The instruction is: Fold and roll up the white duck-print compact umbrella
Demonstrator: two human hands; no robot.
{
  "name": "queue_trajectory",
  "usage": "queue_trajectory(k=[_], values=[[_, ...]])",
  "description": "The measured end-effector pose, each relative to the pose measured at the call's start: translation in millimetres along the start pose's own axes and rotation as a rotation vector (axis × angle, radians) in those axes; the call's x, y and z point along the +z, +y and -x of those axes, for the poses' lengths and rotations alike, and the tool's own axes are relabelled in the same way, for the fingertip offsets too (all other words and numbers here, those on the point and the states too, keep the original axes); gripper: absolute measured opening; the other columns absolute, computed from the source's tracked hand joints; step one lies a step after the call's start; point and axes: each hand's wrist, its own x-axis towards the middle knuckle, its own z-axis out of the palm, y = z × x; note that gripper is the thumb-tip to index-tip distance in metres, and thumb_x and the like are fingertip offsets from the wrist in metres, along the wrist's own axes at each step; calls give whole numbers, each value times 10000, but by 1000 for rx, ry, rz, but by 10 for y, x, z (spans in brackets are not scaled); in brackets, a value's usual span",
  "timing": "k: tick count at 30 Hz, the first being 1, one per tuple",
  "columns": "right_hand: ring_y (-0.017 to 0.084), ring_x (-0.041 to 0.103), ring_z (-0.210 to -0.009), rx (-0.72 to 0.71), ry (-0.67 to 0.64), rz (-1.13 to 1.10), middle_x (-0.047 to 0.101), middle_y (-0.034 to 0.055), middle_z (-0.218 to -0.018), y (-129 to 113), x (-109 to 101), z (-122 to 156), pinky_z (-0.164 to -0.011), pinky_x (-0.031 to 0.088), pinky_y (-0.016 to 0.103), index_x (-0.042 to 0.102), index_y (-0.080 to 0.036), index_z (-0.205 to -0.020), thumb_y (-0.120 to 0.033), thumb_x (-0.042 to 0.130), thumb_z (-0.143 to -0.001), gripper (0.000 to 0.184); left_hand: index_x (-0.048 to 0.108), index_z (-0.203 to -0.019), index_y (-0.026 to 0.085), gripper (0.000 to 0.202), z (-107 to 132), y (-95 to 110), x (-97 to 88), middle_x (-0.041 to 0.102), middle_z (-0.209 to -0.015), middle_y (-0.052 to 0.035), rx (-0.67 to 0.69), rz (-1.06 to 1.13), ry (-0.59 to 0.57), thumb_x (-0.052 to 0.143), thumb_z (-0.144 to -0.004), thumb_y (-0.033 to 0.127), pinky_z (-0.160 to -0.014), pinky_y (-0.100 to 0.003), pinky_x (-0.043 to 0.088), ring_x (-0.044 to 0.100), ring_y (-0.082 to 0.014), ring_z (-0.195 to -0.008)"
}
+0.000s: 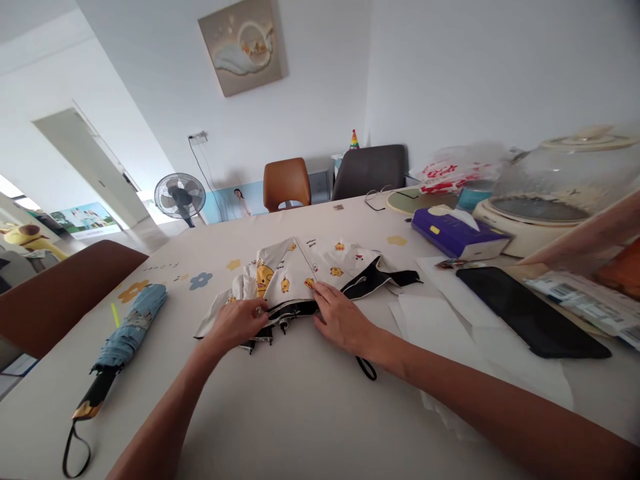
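A white folding umbrella (300, 270) printed with yellow ducks, black on its underside, lies half collapsed on the white table (300, 413). My left hand (237, 323) rests on its left part with the fingers curled down over the cloth folds. My right hand (343, 319) presses on the middle of the umbrella, fingertips pinching a cloth edge near the black rim. A black wrist strap (367, 368) pokes out from under my right wrist.
A folded blue umbrella (125, 340) with a black handle lies at the left. White paper sheets (440, 320), a black tablet (530, 310), a purple tissue box (455, 235), a cooker with a glass lid (540, 213) and labelled packets (585, 300) crowd the right. Chairs ring the table; a fan (180, 197) stands behind.
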Motion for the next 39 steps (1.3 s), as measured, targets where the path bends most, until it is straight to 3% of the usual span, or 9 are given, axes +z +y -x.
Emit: queue_trajectory(k=[6,10,14,24,27,29,31,34,39], values=[[331,269,-1304,17,-27,-14,326,248,-1385,-70,110,105,-1054,286,474,397,23,-1279,-183,492,-737,588,650,-842,222,327,-520,-98,-282,622,-697,17,-228,311,386,469,-746,476,-581,-231,377,540,-123,-627],[308,282,-1303,18,21,23,343,216,-1388,-62,146,135,-1050,274,486,382,-24,-1302,-158,464,-752,572,596,-1019,198,512,-962,-82,-103,634,-800,-29,-297,423,329,533,-671,567,-583,-256,389,561,-156,-678],[295,278,-1307,7,26,66,346,206,-1391,-67,127,143,-1057,257,474,411,-35,-1289,-140,464,-760,542,642,-878,169,413,-1211,-111,64,621,-702,-21,-303,585,262,579,-640,500,-569,-250,399,551,-146,-613],[278,266,-1314,-74,48,65,394,204,-1361,-62,151,141,-1064,279,431,469,-6,-1252,-134,432,-787,484,636,-670,149,171,-1041,-418,215,617,-639,-34,-298,464,233,549,-659,296,-623,-287,422,557,-178,-644],[287,281,-1306,-82,58,74,414,209,-1345,-63,159,139,-1058,294,427,486,2,-1237,-151,439,-788,477,649,-806,159,187,-1007,-331,214,639,-872,-96,-305,347,284,534,-683,241,-784,-381,413,557,-260,-887],[295,301,-1296,-81,53,91,421,218,-1336,-76,147,134,-1050,304,430,492,8,-1231,-147,440,-787,473,619,-975,173,276,-998,-145,170,594,-1069,-108,-198,266,357,469,-746,211,-903,-400,365,487,-260,-1066],[304,322,-1283,-79,42,116,419,225,-1334,-91,127,128,-1044,309,435,495,12,-1227,-139,438,-787,468,586,-1066,180,316,-976,105,160,570,-1147,-91,88,172,374,400,-810,195,-967,-369,341,463,-216,-1122],[316,333,-1275,-80,31,144,408,234,-1338,-102,108,122,-1040,307,442,482,20,-1238,-138,443,-788,478,516,-1187,221,358,-899,426,297,515,-1272,-34,474,98,242,326,-884,236,-1062,-365,245,392,-165,-1227],[295,337,-1275,-94,31,120,443,228,-1314,-106,140,149,-1043,301,427,501,7,-1215,-169,450,-801,453,371,-1324,252,424,-762,476,710,360,-1411,-3,489,44,75,223,-929,299,-1092,-409,172,230,-157,-1334]])
